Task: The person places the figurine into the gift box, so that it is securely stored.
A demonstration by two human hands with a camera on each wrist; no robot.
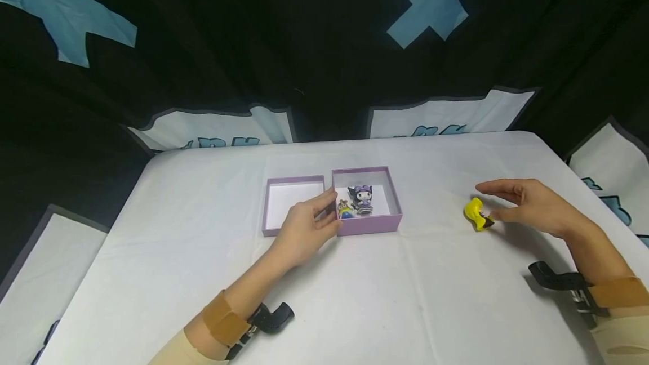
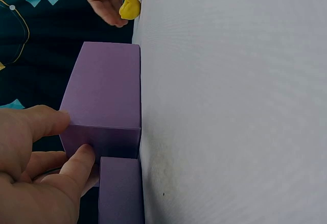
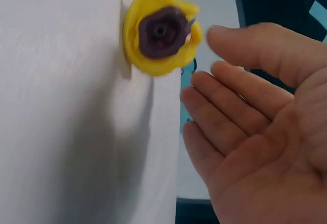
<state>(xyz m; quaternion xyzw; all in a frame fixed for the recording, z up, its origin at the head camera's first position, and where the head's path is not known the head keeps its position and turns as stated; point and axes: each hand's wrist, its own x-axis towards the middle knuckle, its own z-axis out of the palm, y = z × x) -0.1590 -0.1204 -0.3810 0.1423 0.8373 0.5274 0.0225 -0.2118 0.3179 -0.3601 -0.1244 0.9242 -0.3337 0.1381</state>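
My left hand (image 1: 304, 230) holds the left side of an open purple box (image 1: 370, 224). In the left wrist view, its thumb meets the rim corner and a finger presses the side wall. Inside the box stand a black, white and purple figurine (image 1: 362, 199) and a smaller yellow-and-blue figurine (image 1: 346, 210). A yellow toy figurine (image 1: 475, 212) with a dark base lies on the table at right. Beside it is my right hand (image 1: 537, 207), fingers loosely extended and nothing gripped. In the right wrist view, a small gap separates the thumb from the yellow toy (image 3: 133, 32).
A shallow purple lid or tray (image 1: 294, 179) sits just left of the box, under the left hand. White cloth covers the table (image 1: 385, 297). Behind it hangs a dark curtain (image 1: 324, 44) with blue shapes. Each wrist wears a black camera mount (image 1: 274, 318) on a tan band.
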